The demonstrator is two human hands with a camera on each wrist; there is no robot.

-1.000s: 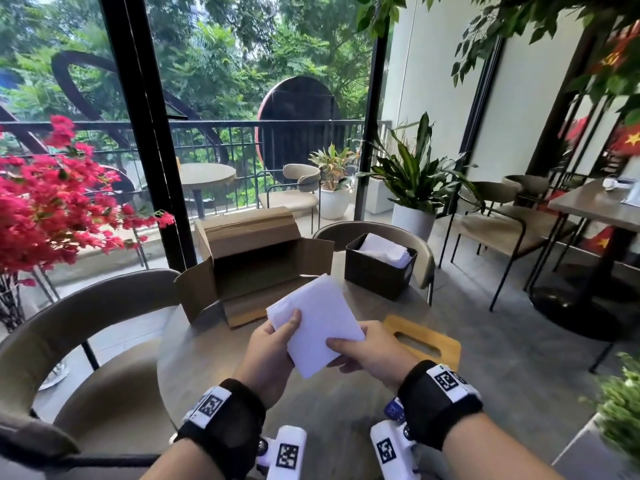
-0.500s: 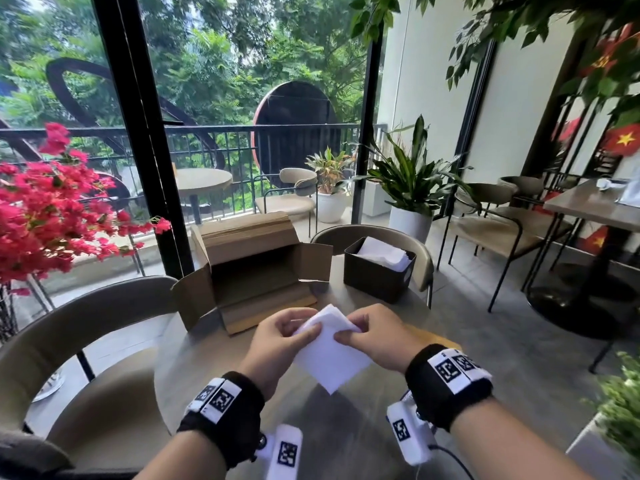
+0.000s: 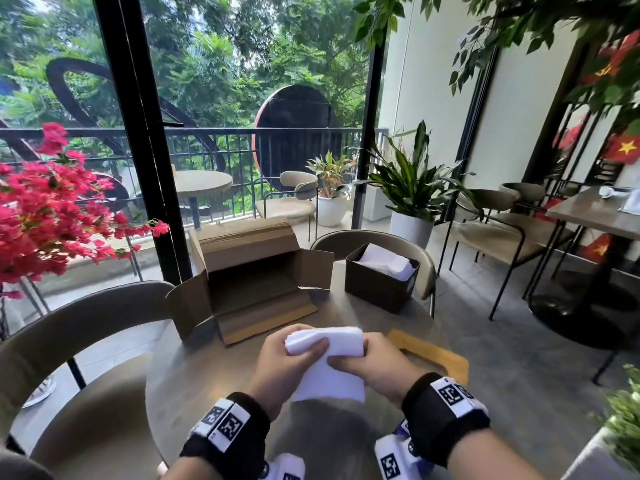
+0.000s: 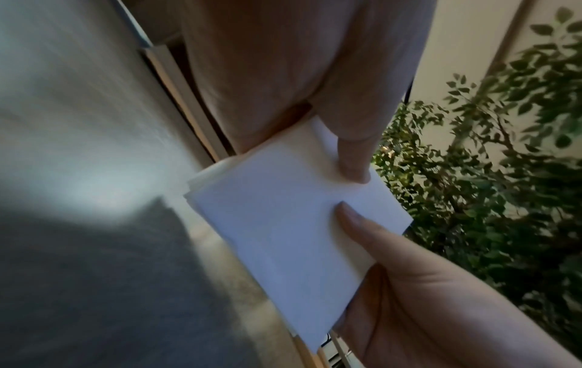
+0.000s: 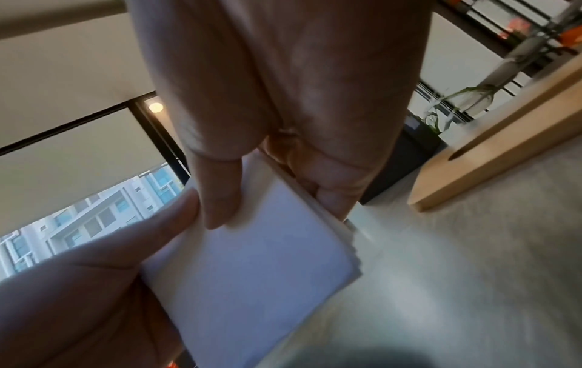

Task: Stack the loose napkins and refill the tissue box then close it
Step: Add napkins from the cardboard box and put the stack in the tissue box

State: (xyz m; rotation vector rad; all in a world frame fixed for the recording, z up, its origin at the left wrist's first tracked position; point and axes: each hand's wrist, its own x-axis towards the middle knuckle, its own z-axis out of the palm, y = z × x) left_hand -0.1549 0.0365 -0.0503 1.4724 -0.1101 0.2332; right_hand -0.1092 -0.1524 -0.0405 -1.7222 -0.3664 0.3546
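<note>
Bare forearms, no sleeves visible. Left hand (image 3: 287, 358) and right hand (image 3: 372, 363) are bare, no gloves or rings seen. Each wrist wears a black fabric wristband (image 3: 227, 441) carrying white tags printed with black square fiducial markers. White camera modules (image 3: 394, 457) with similar markers hang beneath the wrists.

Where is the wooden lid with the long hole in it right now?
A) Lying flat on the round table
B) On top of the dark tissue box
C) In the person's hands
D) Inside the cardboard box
A: the wooden lid lies flat on the round table, just right of the right hand, while the dark tissue box stands open.
</note>
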